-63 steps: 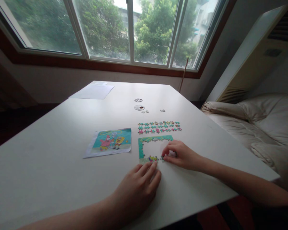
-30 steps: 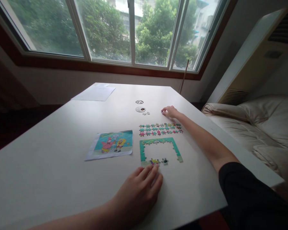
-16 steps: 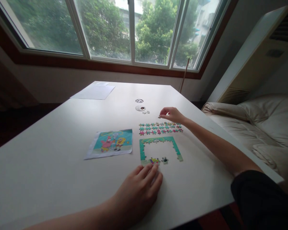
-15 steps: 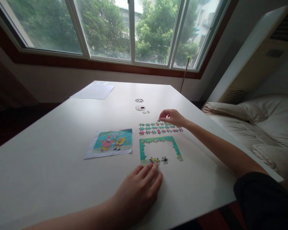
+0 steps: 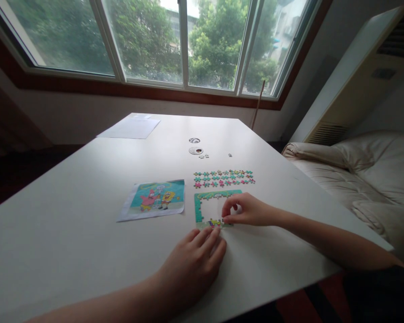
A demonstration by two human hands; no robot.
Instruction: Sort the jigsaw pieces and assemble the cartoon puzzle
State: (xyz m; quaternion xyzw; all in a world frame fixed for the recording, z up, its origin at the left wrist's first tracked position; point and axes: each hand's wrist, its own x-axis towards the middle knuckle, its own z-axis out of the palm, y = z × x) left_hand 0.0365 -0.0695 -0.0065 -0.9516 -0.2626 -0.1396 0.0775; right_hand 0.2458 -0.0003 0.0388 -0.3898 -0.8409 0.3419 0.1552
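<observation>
A partly joined jigsaw puzzle (image 5: 198, 207) lies on the white table, a teal border around a bare middle. My left hand (image 5: 198, 253) rests flat, fingers stretched, its fingertips at the puzzle's lower edge. At that same edge, just right of a yellow and purple patch (image 5: 214, 222), my right hand (image 5: 247, 210) pinches a puzzle piece between thumb and forefinger. The piece is mostly covered by the fingers, and the hand hides the puzzle's right side. Beyond the border, loose puzzle pieces (image 5: 214, 177) lie in three rows.
A picture sheet (image 5: 158, 197) with cartoon figures lies left of the puzzle. Farther back are two round discs (image 5: 193, 151), a few small pieces (image 5: 204, 156) and a lone piece (image 5: 230, 155). White paper (image 5: 129, 128) lies at the far left; a sofa (image 5: 350, 161) stands right.
My right hand has come from above the rows of pieces down to the puzzle's lower edge. The lone piece beyond the rows now shows. My left hand has hardly moved.
</observation>
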